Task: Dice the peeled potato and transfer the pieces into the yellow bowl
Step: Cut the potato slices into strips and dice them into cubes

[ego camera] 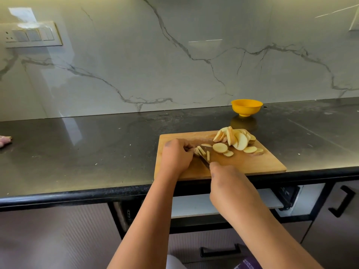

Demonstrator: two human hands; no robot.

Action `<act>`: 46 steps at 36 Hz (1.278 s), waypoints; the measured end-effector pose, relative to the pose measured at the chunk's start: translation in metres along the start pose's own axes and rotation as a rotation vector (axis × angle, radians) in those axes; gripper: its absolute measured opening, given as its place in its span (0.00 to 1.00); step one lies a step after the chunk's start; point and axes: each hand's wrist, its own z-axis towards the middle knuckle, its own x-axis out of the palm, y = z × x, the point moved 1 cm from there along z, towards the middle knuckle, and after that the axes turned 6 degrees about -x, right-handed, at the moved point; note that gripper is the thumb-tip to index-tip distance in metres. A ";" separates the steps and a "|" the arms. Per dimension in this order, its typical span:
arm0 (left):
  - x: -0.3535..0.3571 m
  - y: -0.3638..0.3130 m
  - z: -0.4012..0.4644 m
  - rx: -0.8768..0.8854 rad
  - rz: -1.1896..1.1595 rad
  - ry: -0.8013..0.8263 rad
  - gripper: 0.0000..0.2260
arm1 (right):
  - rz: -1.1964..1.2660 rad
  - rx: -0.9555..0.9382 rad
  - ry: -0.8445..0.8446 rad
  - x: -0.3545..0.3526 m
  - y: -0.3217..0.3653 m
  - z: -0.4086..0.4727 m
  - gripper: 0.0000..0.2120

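Head view, looking down: nearest, the right hand (226, 178) curls around the handle of a knife (204, 159), whose blade angles across the near left part of the wooden cutting board (242, 164). Just beyond, the left hand (177, 155) has its fingers bent over a few cut potato strips (202, 151) beside the blade. Farther right on the board lies a heap of potato slices (238, 139). Beyond the board, the yellow bowl (246, 107) stands on the dark counter (87, 144) near the marble wall (174, 55).
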 end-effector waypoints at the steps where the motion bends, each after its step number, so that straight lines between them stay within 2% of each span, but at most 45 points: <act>1: 0.000 0.000 0.000 -0.009 -0.009 0.004 0.06 | -0.004 0.002 -0.003 -0.002 -0.003 -0.002 0.12; 5: -0.003 0.000 -0.001 -0.024 -0.045 0.042 0.09 | 0.096 -0.017 -0.085 -0.016 -0.025 -0.008 0.10; 8: -0.005 -0.002 -0.001 -0.039 -0.047 0.137 0.22 | 0.182 -0.038 -0.246 -0.028 -0.046 -0.005 0.08; 11: -0.007 -0.004 -0.002 -0.015 0.028 0.285 0.32 | 0.261 0.001 -0.308 -0.033 -0.064 0.011 0.07; 13: -0.007 -0.008 -0.002 0.054 0.081 0.365 0.36 | 0.282 0.013 -0.336 -0.031 -0.071 0.025 0.07; 15: -0.003 -0.014 -0.001 0.115 0.138 0.393 0.35 | 0.299 0.008 -0.364 -0.027 -0.073 0.038 0.08; 20: 0.012 -0.025 0.008 0.101 0.224 0.360 0.27 | 0.347 -0.052 -0.444 -0.014 -0.075 0.058 0.10; 28: 0.029 -0.025 0.014 -0.006 0.230 0.120 0.10 | 0.313 -0.053 -0.382 -0.009 -0.078 0.078 0.08; 34: 0.033 -0.030 0.016 -0.062 0.256 0.018 0.06 | 0.239 -0.040 -0.451 -0.010 -0.076 0.082 0.08; 37: 0.036 -0.033 0.021 -0.120 0.279 0.030 0.07 | 0.269 -0.064 -0.488 -0.007 -0.074 0.084 0.09; 42: 0.037 -0.039 0.027 -0.130 0.303 0.125 0.19 | 0.356 -0.128 -0.592 0.002 -0.076 0.087 0.10; 46: 0.036 -0.044 0.028 -0.039 0.423 0.216 0.16 | 0.399 -0.200 -0.726 0.013 -0.083 0.089 0.09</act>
